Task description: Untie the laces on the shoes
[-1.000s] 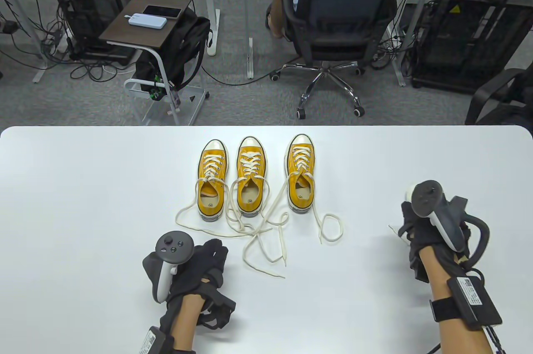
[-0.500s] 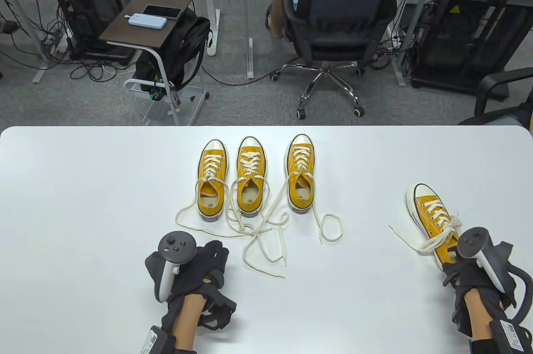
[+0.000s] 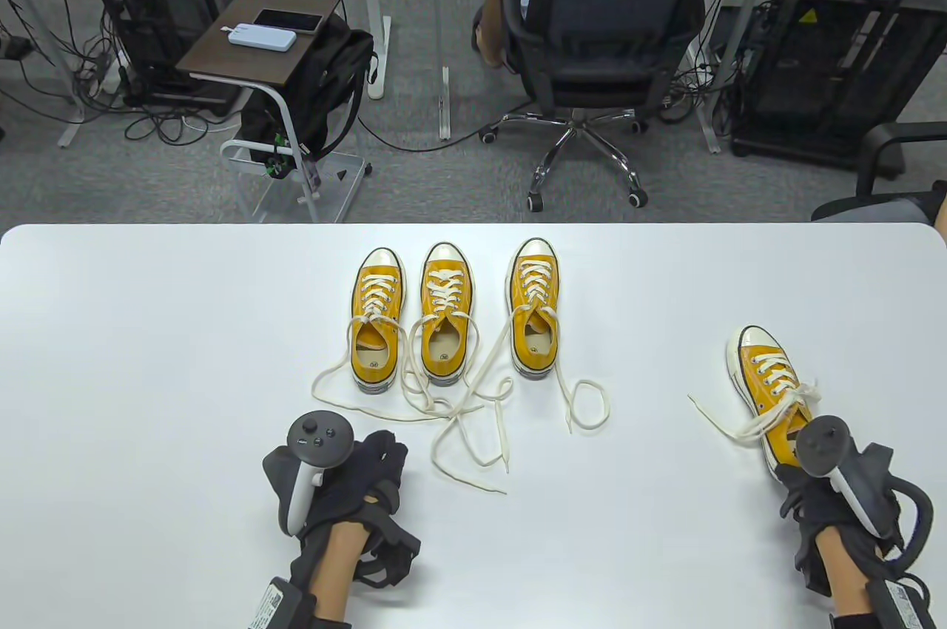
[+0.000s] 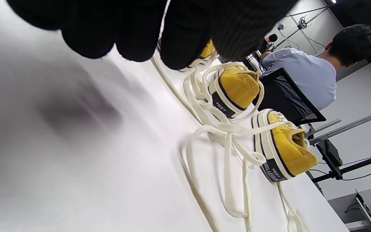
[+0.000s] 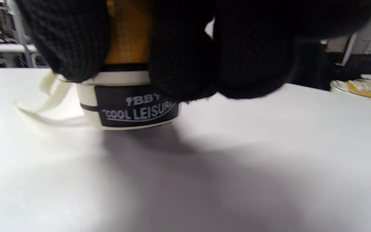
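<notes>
Three yellow sneakers (image 3: 378, 322) (image 3: 445, 314) (image 3: 534, 311) stand side by side mid-table, toes away from me, their cream laces (image 3: 466, 422) loose and spread over the table. A fourth yellow sneaker (image 3: 769, 385) stands at the right with its laces tied in a bow (image 3: 795, 403). My right hand (image 3: 828, 488) grips this sneaker by the heel; the right wrist view shows my fingers (image 5: 179, 54) wrapped over the heel (image 5: 130, 106). My left hand (image 3: 362, 481) rests on the table near the loose laces, holding nothing; its fingers (image 4: 137, 29) hang curled above the table.
The white table (image 3: 148, 399) ends at a far edge, beyond which sit an office chair (image 3: 599, 52) with a seated person, a small side table (image 3: 259, 37) and computer racks. Another chair (image 3: 888, 170) stands at the far right corner.
My right hand has drawn back toward me and to the right, uncovering the fourth sneaker, and now grips its heel; the sneaker shifted slightly. The left hand barely moved.
</notes>
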{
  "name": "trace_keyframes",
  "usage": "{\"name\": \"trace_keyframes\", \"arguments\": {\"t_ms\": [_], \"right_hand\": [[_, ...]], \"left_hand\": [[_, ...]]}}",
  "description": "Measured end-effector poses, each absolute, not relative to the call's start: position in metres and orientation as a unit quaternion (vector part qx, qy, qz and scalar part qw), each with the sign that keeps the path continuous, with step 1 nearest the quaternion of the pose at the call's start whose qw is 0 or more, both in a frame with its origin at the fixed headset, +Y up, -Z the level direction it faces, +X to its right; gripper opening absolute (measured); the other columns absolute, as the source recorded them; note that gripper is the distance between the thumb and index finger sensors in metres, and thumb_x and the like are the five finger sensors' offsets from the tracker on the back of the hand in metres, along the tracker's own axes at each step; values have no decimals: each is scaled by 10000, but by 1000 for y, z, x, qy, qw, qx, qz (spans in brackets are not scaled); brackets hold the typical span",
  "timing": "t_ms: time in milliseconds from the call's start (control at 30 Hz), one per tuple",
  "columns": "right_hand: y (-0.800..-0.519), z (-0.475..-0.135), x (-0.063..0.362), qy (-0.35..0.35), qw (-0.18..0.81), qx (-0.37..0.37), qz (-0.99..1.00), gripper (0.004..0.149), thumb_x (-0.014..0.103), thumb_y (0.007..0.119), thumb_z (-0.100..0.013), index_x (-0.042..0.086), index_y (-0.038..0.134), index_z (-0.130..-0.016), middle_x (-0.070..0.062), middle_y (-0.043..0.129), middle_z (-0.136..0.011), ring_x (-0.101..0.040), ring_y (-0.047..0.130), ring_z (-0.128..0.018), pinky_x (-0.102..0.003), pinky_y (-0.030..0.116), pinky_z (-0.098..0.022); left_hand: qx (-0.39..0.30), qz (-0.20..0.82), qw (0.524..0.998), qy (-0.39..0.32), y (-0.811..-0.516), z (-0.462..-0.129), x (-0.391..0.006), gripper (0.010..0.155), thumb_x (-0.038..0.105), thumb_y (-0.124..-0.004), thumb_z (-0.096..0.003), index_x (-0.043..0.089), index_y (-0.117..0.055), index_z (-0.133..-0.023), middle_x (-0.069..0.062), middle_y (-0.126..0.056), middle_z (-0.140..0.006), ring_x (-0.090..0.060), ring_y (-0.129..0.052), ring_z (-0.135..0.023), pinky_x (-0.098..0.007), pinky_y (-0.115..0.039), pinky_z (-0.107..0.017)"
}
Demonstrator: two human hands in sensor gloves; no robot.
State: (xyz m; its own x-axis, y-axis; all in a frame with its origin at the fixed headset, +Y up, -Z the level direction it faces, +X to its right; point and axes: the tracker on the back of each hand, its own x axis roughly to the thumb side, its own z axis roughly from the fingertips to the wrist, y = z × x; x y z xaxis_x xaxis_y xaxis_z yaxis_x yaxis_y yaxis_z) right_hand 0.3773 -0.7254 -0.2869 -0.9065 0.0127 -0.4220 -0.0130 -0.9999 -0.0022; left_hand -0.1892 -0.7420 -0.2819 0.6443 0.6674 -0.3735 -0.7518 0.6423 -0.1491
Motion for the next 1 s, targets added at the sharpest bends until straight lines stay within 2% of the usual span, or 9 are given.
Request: {"name": "trace_keyframes", "arguments": {"t_ms": [300, 533, 833, 1000], "right_hand": [[-683, -287, 344, -55, 41, -155, 986, 423, 523, 853, -353, 260, 930, -674, -90, 1013, -405, -308, 977, -289, -462, 813, -246], [-634, -276, 303, -91, 64, -91, 990, 431, 532, 862, -356, 241, 945, -663, -81, 1018, -349, -289, 978, -235, -447, 818, -206], [-585, -244, 232, -108, 75, 17, 991, 440, 536, 868, -362, 221, 956, -656, -72, 1021, -299, -273, 975, -189, -436, 819, -177], [-566, -223, 191, -104, 124, 78, 984, 453, 542, 861, -375, 200, 961, -655, -62, 1025, -263, -255, 979, -152, -423, 827, -149]], "left_hand": [[-145, 395, 896, 142, -742, -283, -189, 602, 470, -687, -519, 208, -738, -1060, -225, -695, -1057, -505, -746, -853, -576, -700, -567], [-144, 395, 896, 142, -743, -283, -189, 604, 471, -687, -519, 208, -739, -1059, -222, -696, -1058, -504, -746, -854, -575, -701, -567], [-141, 400, 894, 142, -742, -283, -190, 602, 470, -687, -519, 209, -739, -1059, -223, -694, -1058, -506, -745, -854, -577, -700, -567], [-136, 407, 892, 141, -742, -283, -191, 603, 470, -687, -519, 208, -739, -1059, -225, -695, -1058, -507, -746, -853, -576, -700, -566]]}}
